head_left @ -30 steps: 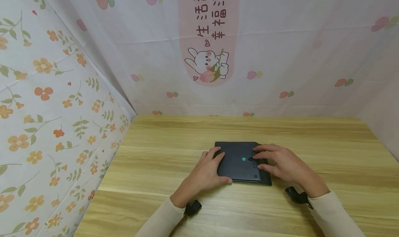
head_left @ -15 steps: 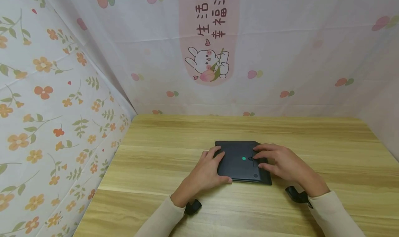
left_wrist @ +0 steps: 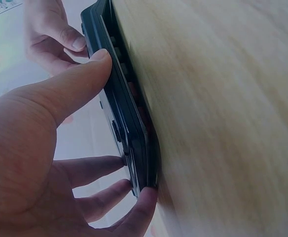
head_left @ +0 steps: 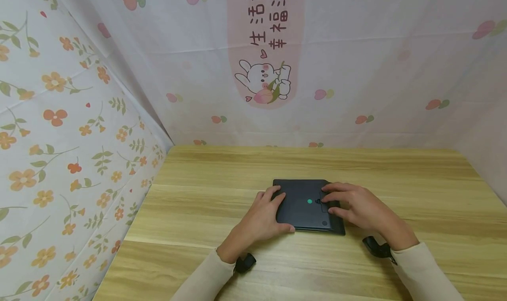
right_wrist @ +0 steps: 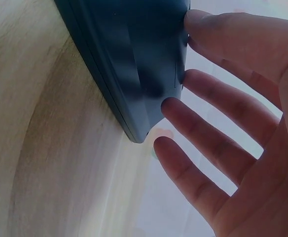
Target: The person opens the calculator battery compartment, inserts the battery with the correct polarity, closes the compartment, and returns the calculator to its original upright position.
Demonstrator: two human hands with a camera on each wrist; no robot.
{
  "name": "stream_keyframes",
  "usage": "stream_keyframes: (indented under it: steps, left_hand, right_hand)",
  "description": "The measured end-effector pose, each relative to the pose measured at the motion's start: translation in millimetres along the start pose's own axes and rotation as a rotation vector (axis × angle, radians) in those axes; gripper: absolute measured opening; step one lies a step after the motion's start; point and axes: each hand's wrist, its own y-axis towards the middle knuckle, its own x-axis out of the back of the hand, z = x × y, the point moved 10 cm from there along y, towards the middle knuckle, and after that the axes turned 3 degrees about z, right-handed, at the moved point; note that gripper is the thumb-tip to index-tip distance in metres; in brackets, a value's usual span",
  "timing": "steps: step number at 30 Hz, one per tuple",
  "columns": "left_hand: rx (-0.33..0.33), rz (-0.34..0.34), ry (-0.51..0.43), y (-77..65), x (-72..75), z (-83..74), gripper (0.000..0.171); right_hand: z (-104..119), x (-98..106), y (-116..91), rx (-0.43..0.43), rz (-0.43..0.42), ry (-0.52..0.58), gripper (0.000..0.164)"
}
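A dark calculator [head_left: 297,208] lies face down on the wooden table, its back up, with a green round sticker [head_left: 310,201] and a battery cover [head_left: 324,202] near its right end. In the left wrist view, rows of keys [left_wrist: 124,67] show along its underside. My left hand [head_left: 259,219] grips its left part, thumb on the near edge and fingers around the left end. My right hand [head_left: 358,206] reaches in from the right, fingertips touching the back around the battery cover. In the right wrist view, the fingers [right_wrist: 218,138] are extended and spread, the little finger off the casing.
The wooden table [head_left: 222,169] reaches back to a printed cloth [head_left: 356,72] with a rabbit picture. A flower-patterned cloth [head_left: 79,160] hangs along the left side. Black camera mounts [head_left: 245,263] sit at both wrists, below beige sleeves [head_left: 424,270].
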Motion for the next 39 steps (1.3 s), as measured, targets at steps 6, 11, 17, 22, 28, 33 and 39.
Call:
stream_keyframes:
  steps: [6, 11, 17, 22, 28, 33, 39]
  left_hand:
    - [0.0, 0.001, 0.006, -0.1, -0.3, 0.4, 0.095]
    - [0.0, 0.004, 0.005, 0.0, -0.4, 0.6, 0.095]
    - [-0.002, 0.0, 0.008, 0.0, 0.1, 0.5, 0.095]
    - [0.0, 0.003, 0.003, 0.1, -0.2, 0.6, 0.095]
    - [0.001, 0.006, 0.0, 0.2, -0.8, 1.1, 0.095]
    - [-0.005, -0.001, 0.006, -0.7, 0.1, 0.9, 0.095]
    - [-0.014, 0.0, 0.0, -1.9, 0.9, -0.3, 0.095]
  right_hand:
    - [0.2, -0.2, -0.1, 0.0, 0.002, 0.007, 0.026]
    - [-0.3, -0.5, -0.4, 0.002, 0.002, 0.004, 0.026]
    - [0.2, -0.3, -0.5, 0.016, -0.005, -0.01, 0.027]
    - [-0.3, -0.2, -0.6, 0.014, -0.005, -0.012, 0.027]
    - [-1.8, -1.5, -1.0, 0.002, 0.002, -0.019, 0.027]
    - [-2.5, -2.1, -1.6, -0.011, 0.009, -0.017, 0.027]
    - [-3.5, -2.6, -2.3, -0.024, 0.014, -0.001, 0.028]
